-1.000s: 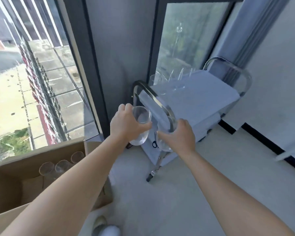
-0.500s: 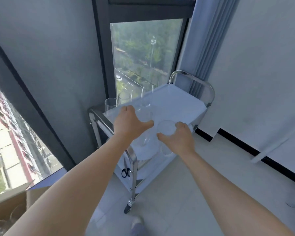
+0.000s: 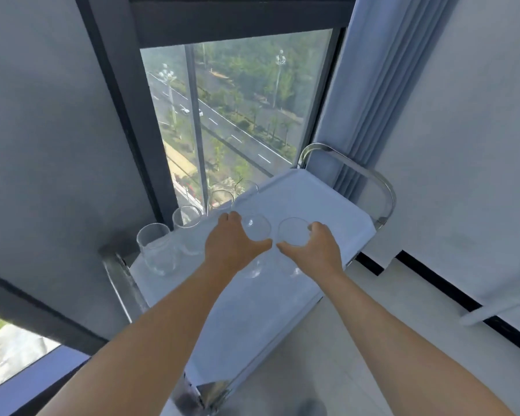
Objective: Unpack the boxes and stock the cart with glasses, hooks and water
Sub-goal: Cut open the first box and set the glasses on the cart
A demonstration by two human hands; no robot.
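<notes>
To the left of the left hand, a row of four empty glasses (image 3: 156,249) stands along the window edge of the cart (image 3: 309,202), running away toward the far rail; the nearest is just beside the wrist, the farthest up by the pane. Lined up like that, they leave the middle of the white top free, which is likely why the new pair is being brought down on the open side.

The left hand (image 3: 233,244) is curled round the bowl of a clear glass (image 3: 255,226), thumb on the near side, fingers over the far rim. Just to its right, almost touching thumb to thumb, the right hand (image 3: 312,249) grips a second glass (image 3: 293,232) the same way. Both are held upright by the bowl, above the cart top; whether their bases already touch it cannot be told, since the clear glass blurs there. My judgement is that the pair is about to be set down beside the row.

The surface under the hands is a white tray top with a raised lip, framed by chrome handles at each end. Beyond the hands is a tall dark-framed window over a road and trees; to the right of the right hand hang a pale blue curtain (image 3: 370,85) and a white wall, with light floor below.
</notes>
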